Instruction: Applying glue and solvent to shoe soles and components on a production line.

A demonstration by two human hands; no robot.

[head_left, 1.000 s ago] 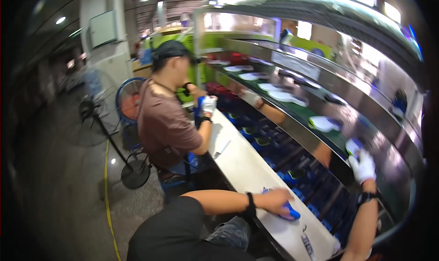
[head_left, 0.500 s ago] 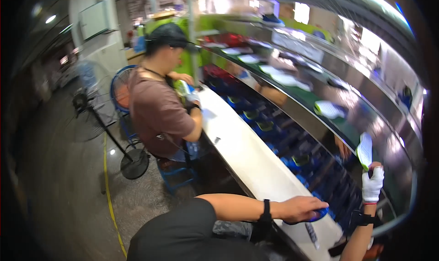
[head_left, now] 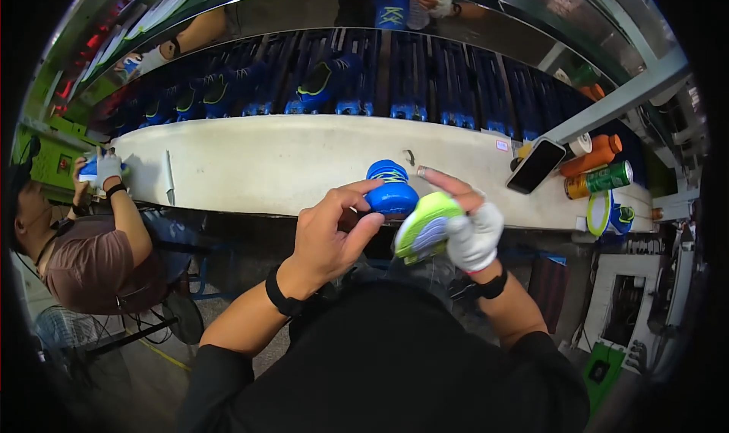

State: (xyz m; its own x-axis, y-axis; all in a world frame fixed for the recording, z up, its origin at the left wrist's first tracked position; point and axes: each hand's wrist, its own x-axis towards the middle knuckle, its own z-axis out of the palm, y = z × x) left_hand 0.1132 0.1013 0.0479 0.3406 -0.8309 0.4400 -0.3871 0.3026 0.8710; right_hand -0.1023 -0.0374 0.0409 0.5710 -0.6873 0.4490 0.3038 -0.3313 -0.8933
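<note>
One green sole, earlier apart, is held beside the blue shoe.

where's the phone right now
In the head view, the phone is toward the white table's right end, up and right of the right hand, just left of the orange bottle.

Long off-white bench spans the frame, bowed by the lens, with a row of dark blue rack uprights right behind it and a mirror-like metal panel above those. Left end: bright green cabinet; right end: slanted grey metal post, with a whitish floor-standing frame and a green box lower down. Floor is grey and speckled, yellow line at lower left near a floor fan; light glares off the upper metalwork, room edges dark.
</note>
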